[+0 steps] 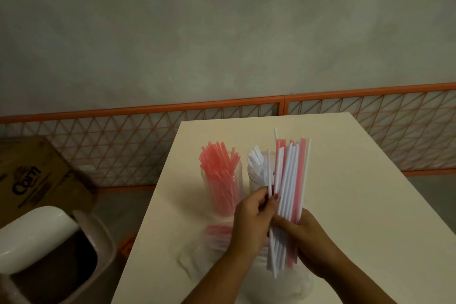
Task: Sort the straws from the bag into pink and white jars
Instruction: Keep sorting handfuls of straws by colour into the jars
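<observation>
At the centre right of the frame we see a bundle of straws (288, 195), pink and white mixed, standing nearly upright with its tops fanned out. Our right hand (304, 234) is curled round the bundle's lower part. Our left hand (251, 219), just to its left, pinches a single white straw (269, 175) between thumb and fingertips. Behind the hands stand two clear jars side by side: the left jar (222, 180) is packed with pink straws, the right jar (259, 170) holds white ones. A crumpled clear bag (197, 252) with more straws inside lies on the pale surface (370, 205) below the left hand. At lower left sits a bin (49, 249) with a cardboard box (32, 175) behind it.
</observation>
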`<state>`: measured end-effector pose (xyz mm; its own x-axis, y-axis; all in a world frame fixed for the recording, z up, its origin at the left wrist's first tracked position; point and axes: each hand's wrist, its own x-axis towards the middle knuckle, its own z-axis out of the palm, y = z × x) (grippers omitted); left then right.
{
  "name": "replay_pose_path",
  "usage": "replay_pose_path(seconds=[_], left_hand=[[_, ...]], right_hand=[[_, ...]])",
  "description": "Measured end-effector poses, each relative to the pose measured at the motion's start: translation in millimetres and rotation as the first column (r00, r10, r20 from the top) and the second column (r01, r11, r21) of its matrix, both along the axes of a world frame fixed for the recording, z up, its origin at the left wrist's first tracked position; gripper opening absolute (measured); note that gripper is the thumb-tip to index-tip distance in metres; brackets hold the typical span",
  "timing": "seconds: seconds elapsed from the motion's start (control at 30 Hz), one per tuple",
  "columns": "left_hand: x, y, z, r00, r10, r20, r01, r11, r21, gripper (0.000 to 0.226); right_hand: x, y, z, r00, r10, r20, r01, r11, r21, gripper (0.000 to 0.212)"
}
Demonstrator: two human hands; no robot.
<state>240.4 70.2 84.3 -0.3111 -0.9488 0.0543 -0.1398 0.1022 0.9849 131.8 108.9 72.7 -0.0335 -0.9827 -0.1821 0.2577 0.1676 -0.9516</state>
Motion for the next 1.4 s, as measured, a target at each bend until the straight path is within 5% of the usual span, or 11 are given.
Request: replay_pose_path(seconds=[0.4, 0.57, 0.83, 1.07, 1.4], left_hand=[[-28.6, -4.4, 3.6, 0.96, 0.243, -0.142, -0.243, 0.97, 0.015, 0.015], [-37.0, -8.4, 5.2, 0.982, 0.182, -0.054, -0.185, 0.981, -0.057, 0.012], [-54.8, -11.3, -9.2, 0.987, 0.142, 0.075, -0.131, 0.982, -0.139, 0.002], [-67.3, -6.3, -16.8, 0.976, 0.147, 0.161, -0.104, 0.962, -0.252, 0.026], [-73.5, -15.3, -13.5, 0.97, 0.114, 0.215, -0.071, 0.977, -0.199, 0.029]], right_hand=[[-13.0, 4.6, -1.6, 0.992, -0.123, -0.008, 0.123, 0.992, 0.004, 0.053], [-14.6, 2.5, -3.9, 0.992, -0.121, -0.02, 0.121, 0.992, 0.025, 0.058], [-8.9, -2.5, -4.4, 0.973, -0.216, -0.086, 0.217, 0.976, 0.013, 0.035], [-11.6, -1.7, -1.5, 0.947, -0.259, -0.192, 0.247, 0.966, -0.08, 0.022], [-13.7, -5.5, 3.1, 0.951, -0.237, -0.197, 0.217, 0.969, -0.119, 0.026]])
